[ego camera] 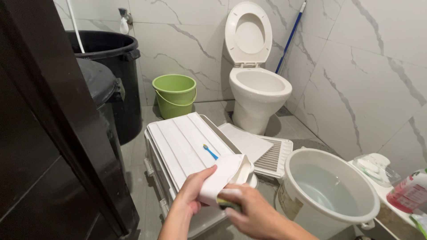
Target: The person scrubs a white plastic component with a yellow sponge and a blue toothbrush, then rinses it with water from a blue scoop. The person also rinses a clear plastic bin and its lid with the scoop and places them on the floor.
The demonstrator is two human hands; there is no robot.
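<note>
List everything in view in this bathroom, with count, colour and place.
white ceramic toilet: 1, white, rear centre, lid up
round green plastic bucket: 1, green, left of toilet
big black plastic barrels: 2, black, left
white slatted plastic panel: 1, white, floor centre
small blue brush: 1, blue, on panel
cream round basin: 1, cream, right, holds water
blue mop handle: 1, blue, against wall
white curved plastic piece: 1, white, in both hands
left hand: 1
right hand: 1

The right hand (255, 215) is blurring and covering what seems a green sponge (227, 204); at four o'clock, the frame edge is cropping a pink bottle (410, 192).
</note>
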